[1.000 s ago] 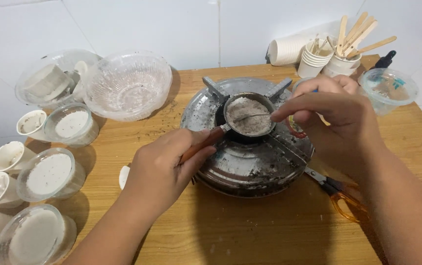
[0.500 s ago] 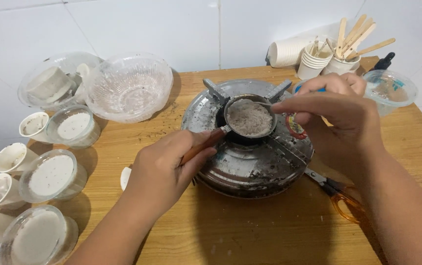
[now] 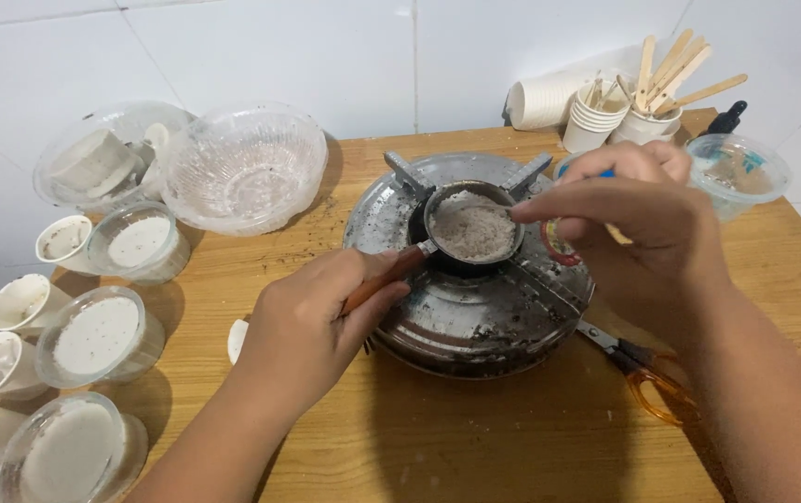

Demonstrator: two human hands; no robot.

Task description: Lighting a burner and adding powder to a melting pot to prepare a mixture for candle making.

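Observation:
A small metal pot [image 3: 473, 231] of pale grey powdery mix sits on the middle of a round, soot-stained metal burner [image 3: 475, 321]. My left hand [image 3: 312, 326] grips the pot's brown wooden handle [image 3: 391, 275] from the near left. My right hand [image 3: 643, 219] hovers at the pot's right rim, its fingers pinched on what looks like a thin stirring stick reaching over the mix. A small blue thing shows behind that hand; I cannot tell what it is.
Orange-handled scissors [image 3: 647, 373] lie right of the burner. A clear plastic bowl [image 3: 244, 168] stands at the back left, with several lidded tubs [image 3: 98, 335] and small paper cups [image 3: 17, 303] along the left edge. Cups of wooden sticks [image 3: 643, 112] and a clear tub [image 3: 736, 172] stand back right.
My right hand has drawn back from over the pot's middle to its right rim. The left hand has kept its grip on the handle and the pot has stayed in place.

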